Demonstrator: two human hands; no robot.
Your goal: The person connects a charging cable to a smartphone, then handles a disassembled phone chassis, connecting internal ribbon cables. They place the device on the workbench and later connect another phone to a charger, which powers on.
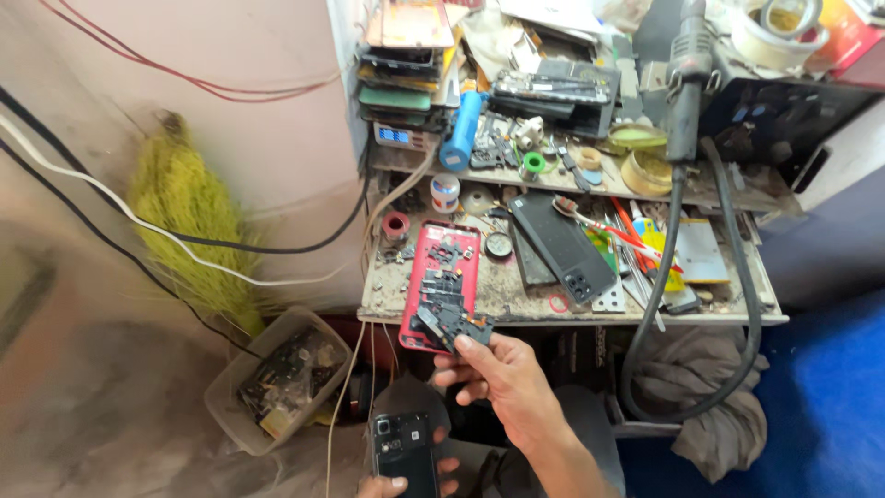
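A small black plastic cover piece (454, 325) is pinched in the right hand (498, 373), thumb on top and fingers curled shut beneath it, held just over the near edge of the cluttered workbench (645, 312). Directly behind it, at twelve o'clock from the hand, a red phone back cover (426, 281) is seen lying on the bench with more loose black parts resting inside it. At six o'clock, low in the view, a dark phone (404, 452) with its camera end up is gripped in the left hand (406, 481), thumb across the lower face and fingertips wrapped round the right edge. The cover piece looks light, thin and stiff, and is judged likely to snap if bent; it is best taken by its outer edges, as is being done. The phone is judged smooth and slippery, with some weight, so it is better clasped round both long sides. At two o'clock from the right hand a black phone back panel (562, 244) lies aslant on the bench, with a toothbrush (599, 226) just beside it. A hot-air gun (687, 78) hangs at one o'clock, its thick hose (751, 304) looping down. At nine o'clock a grey plastic bin (277, 369) of scrap parts sits on the floor, near a yellow-green broom (189, 217).
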